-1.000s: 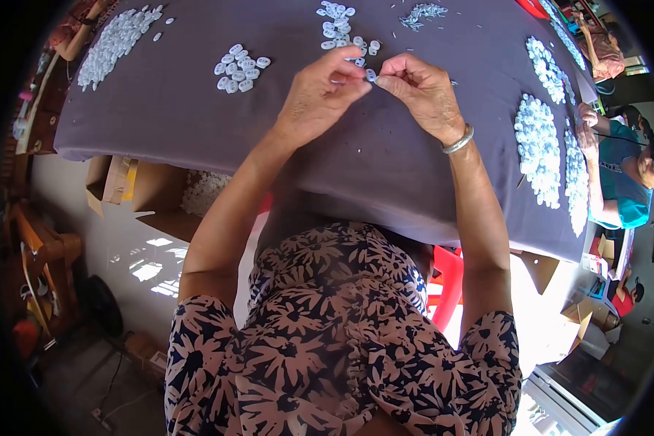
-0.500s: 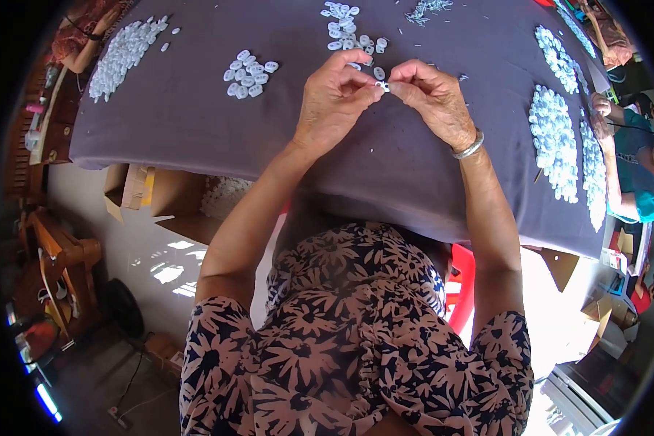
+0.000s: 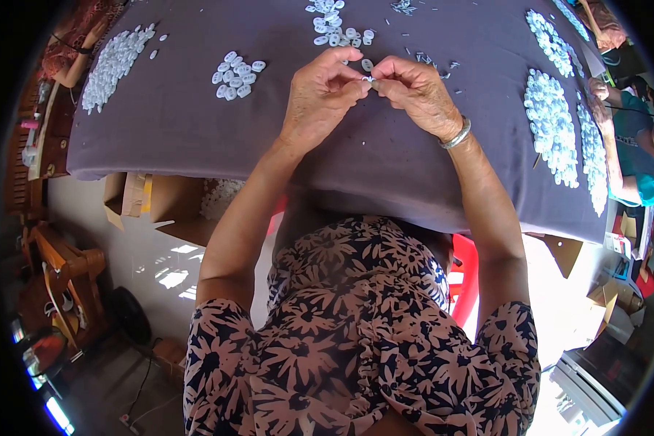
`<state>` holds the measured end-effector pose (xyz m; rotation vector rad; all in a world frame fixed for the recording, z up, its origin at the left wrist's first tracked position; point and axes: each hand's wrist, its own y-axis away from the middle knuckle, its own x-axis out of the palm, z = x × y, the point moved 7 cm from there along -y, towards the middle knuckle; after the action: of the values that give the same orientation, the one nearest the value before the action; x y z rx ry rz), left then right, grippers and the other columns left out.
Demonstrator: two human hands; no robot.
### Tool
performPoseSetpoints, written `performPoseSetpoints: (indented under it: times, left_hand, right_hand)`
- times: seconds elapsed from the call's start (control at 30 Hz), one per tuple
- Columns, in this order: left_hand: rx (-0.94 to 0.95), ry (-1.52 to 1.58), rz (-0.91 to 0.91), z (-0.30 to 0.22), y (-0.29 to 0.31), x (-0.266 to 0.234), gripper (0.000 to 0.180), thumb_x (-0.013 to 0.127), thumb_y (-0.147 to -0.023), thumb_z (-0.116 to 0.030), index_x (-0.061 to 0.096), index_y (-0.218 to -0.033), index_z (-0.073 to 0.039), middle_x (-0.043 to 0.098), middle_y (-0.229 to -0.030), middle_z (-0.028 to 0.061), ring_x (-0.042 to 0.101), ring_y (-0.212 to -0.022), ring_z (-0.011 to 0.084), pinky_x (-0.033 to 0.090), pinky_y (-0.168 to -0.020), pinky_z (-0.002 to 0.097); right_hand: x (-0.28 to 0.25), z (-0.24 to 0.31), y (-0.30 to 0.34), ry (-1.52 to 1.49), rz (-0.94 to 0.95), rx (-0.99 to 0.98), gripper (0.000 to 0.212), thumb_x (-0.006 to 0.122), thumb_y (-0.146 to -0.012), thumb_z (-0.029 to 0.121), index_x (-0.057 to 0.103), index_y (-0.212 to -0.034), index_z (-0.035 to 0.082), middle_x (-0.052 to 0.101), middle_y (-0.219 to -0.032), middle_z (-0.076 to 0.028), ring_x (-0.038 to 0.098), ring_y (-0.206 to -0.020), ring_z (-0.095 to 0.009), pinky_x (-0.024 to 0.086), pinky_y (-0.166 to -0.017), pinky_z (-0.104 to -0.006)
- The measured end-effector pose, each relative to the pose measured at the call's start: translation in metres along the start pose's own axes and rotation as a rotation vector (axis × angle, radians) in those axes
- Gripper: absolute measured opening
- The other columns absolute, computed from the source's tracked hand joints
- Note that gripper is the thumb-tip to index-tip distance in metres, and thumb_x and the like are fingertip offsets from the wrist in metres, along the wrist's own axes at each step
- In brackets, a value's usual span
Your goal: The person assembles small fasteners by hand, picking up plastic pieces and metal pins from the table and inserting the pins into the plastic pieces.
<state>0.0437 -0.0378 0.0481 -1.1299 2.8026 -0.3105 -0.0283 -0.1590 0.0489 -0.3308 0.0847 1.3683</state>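
Note:
Over the dark tablecloth (image 3: pixel 225 138), my left hand (image 3: pixel 321 98) and my right hand (image 3: pixel 421 94) meet fingertip to fingertip. Each pinches the same small white plastic piece (image 3: pixel 369 80), mostly hidden by the fingers. A silvery bracelet (image 3: pixel 456 134) circles my right wrist. Just beyond the fingertips lies a loose white oval piece (image 3: pixel 367 65). Farther off is a group of similar white oval pieces (image 3: pixel 334 33), and another small group (image 3: pixel 237 75) lies left of my left hand. Small grey metal pins (image 3: pixel 424 58) are scattered behind my right hand.
Large heaps of white pieces lie at the far left (image 3: pixel 118 69) and the right (image 3: pixel 551 123). More pins (image 3: pixel 403 7) sit at the far edge. Other people (image 3: pixel 632 145) are at the table's sides. An open cardboard box (image 3: pixel 178 203) stands below the table at left.
The whole view has shifted slightly, so the table and hands appear a little farther left. Both hands still pinch the small white piece, with fingertips slightly closer together.

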Motion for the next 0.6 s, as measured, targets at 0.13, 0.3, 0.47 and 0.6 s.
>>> performPoseSetpoints:
  times: [0.13, 0.3, 0.47, 0.6]
  left_hand:
    - [-0.013, 0.056, 0.061, 0.005, -0.002, 0.000, 0.038, 0.066, -0.080, 0.001, 0.053, -0.116, 0.000, 0.065, -0.081, 0.0041, 0.060, -0.070, 0.0080, 0.049, -0.062, 0.0212]
    - [-0.069, 0.031, -0.009, 0.008, 0.000, -0.004, 0.039, 0.065, -0.080, 0.002, 0.050, -0.117, 0.000, 0.064, -0.080, 0.0068, 0.060, -0.069, 0.0085, 0.049, -0.061, 0.0213]
    - [-0.093, 0.021, 0.022, 0.013, 0.003, 0.005, 0.037, 0.065, -0.081, 0.001, 0.050, -0.114, 0.001, 0.064, -0.078, 0.0071, 0.060, -0.069, 0.0087, 0.049, -0.060, 0.0212]
    - [-0.093, 0.029, 0.109, 0.018, 0.004, 0.019, 0.036, 0.065, -0.081, 0.000, 0.050, -0.114, 0.000, 0.063, -0.078, 0.0064, 0.059, -0.067, 0.0077, 0.049, -0.059, 0.0207]
  right_hand:
    - [0.003, 0.001, 0.000, -0.028, 0.025, -0.062, 0.008, 0.057, -0.088, 0.010, 0.062, -0.093, 0.006, 0.053, -0.070, 0.006, 0.044, -0.059, -0.001, 0.035, -0.050, -0.0168]
    - [-0.003, 0.000, -0.001, 0.071, 0.017, -0.073, 0.006, 0.062, -0.085, 0.004, 0.063, -0.091, 0.003, 0.057, -0.076, 0.006, 0.049, -0.069, -0.002, 0.041, -0.061, -0.0181]
    - [-0.067, 0.010, 0.013, 0.190, -0.046, 0.049, 0.009, 0.065, -0.083, 0.003, 0.064, -0.092, 0.003, 0.060, -0.083, 0.004, 0.053, -0.075, -0.003, 0.045, -0.069, -0.0189]
    - [-0.115, -0.008, 0.030, 0.541, 0.001, 0.050, 0.011, 0.066, -0.082, 0.003, 0.063, -0.092, 0.003, 0.058, -0.081, 0.003, 0.053, -0.074, -0.004, 0.046, -0.068, -0.0191]
